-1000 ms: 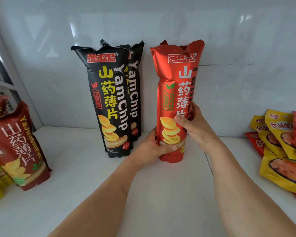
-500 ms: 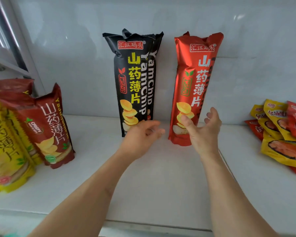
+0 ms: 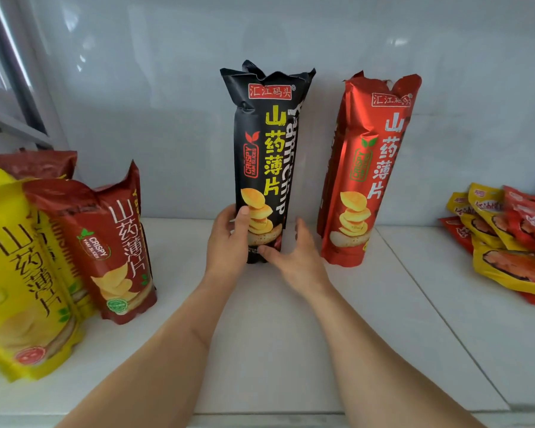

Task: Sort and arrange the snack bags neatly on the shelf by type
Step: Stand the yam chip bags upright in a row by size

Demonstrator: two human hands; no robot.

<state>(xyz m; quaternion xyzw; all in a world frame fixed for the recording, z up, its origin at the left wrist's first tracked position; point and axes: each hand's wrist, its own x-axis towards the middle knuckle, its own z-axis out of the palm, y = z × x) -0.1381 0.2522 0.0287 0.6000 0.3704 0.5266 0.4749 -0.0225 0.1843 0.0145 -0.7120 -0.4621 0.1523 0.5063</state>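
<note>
Shelf (image 3: pixel 260 350): white, flat, and both forearms reach in over its front edge.
Left hand (image 3: pixel 227 242): wrapped on the lower left side of the black yam chip bag (image 3: pixel 264 162), thumb laid across the bag's front.
Right hand (image 3: pixel 294 257): fingers spread, thumb touching the same bag's bottom right corner, not closed round it.
Hands together or apart: apart, one on each side of the bag's base.
Black yam chip bag: upright in the middle of the shelf, near the back wall (image 3: pixel 167 88); a second black bag peeks out right behind it.
Red yam chip bag (image 3: pixel 368 168): upright just right of the black one, clear of both hands, leaning slightly; another red bag sits close behind it.
Left edge of shelf: yellow yam chip bags (image 3: pixel 22 288) at the front, tilted, with dark red yam chip bags (image 3: pixel 112 242) tucked beside and behind them.
Right edge of shelf: small yellow and red snack packets (image 3: pixel 507 239) lying flat in an overlapping pile, well apart from the tall bags.
</note>
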